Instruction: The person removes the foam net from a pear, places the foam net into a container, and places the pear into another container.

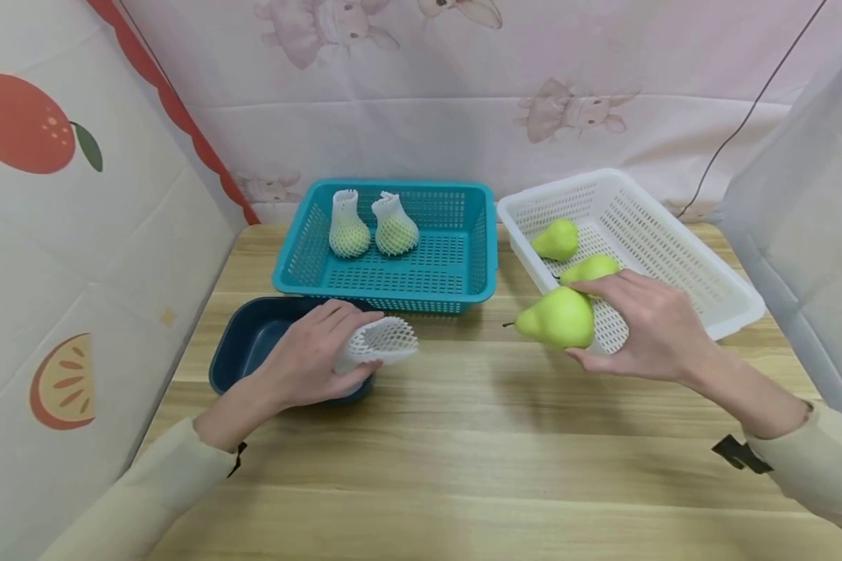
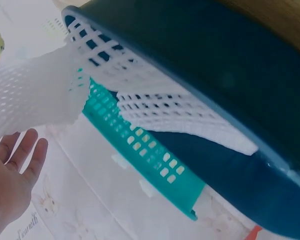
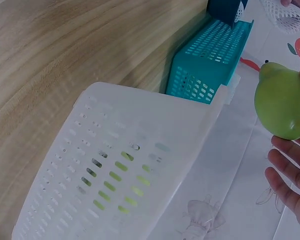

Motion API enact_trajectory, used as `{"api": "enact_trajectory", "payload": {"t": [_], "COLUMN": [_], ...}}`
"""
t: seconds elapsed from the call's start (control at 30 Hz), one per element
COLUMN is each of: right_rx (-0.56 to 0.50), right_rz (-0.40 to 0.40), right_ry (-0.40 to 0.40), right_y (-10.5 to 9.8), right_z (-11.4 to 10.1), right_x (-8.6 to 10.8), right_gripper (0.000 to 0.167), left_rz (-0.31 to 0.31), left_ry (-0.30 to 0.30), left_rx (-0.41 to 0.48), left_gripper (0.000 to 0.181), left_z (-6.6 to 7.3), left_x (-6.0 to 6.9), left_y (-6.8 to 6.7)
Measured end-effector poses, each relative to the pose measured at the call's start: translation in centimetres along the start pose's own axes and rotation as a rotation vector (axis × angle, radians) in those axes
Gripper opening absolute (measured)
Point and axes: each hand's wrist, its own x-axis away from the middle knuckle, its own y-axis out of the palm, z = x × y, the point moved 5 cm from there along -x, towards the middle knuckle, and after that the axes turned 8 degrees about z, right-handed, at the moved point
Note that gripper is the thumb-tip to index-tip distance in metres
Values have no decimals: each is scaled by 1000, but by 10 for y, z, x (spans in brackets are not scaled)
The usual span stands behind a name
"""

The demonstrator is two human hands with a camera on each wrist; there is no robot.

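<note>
Fingers and thumb of the left hand [image 1: 309,354] pinch a white foam-net sleeve [image 1: 382,340], its lattice mouth spread wide, over the right end of a dark navy plastic tub [image 1: 256,335] with rounded corners. Inside that tub lie more white foam-net sleeves [image 2: 165,110]. Just behind it sits a teal rectangular slotted plastic basket [image 1: 438,261]; two pears in white foam nets [image 1: 396,226] stand side by side in its left half, with slotted floor to their right. Wood-grain tabletop [image 1: 449,444] opens between the hands and runs toward the person. Farther right, the right hand [image 1: 649,323] grips a yellow-green pear [image 1: 557,318] between thumb and fingers, stem pointing left, above the near left rim of a white slotted plastic basket [image 1: 666,241]. Two bare yellow-green pears [image 1: 558,239] lie along that basket's left side. Its back left corner is just beside the teal basket; the gap widens toward the front.
</note>
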Motion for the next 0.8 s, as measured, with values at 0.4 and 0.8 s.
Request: {"api": "enact_trajectory", "payload": {"t": [0.4, 0.8], "right_rx": [3, 7], "right_rz": [15, 14], "right_ry": [-6, 9], "right_y": [-3, -1], "right_z": [1, 1], "right_x": [0, 2], "right_gripper": [78, 86], "left_rz": [94, 203], "left_ry": [-58, -11], "left_rx": [2, -81], "left_gripper": [66, 68], "left_z": [-9, -34], "left_x": [5, 16], "left_y": [-32, -52]}}
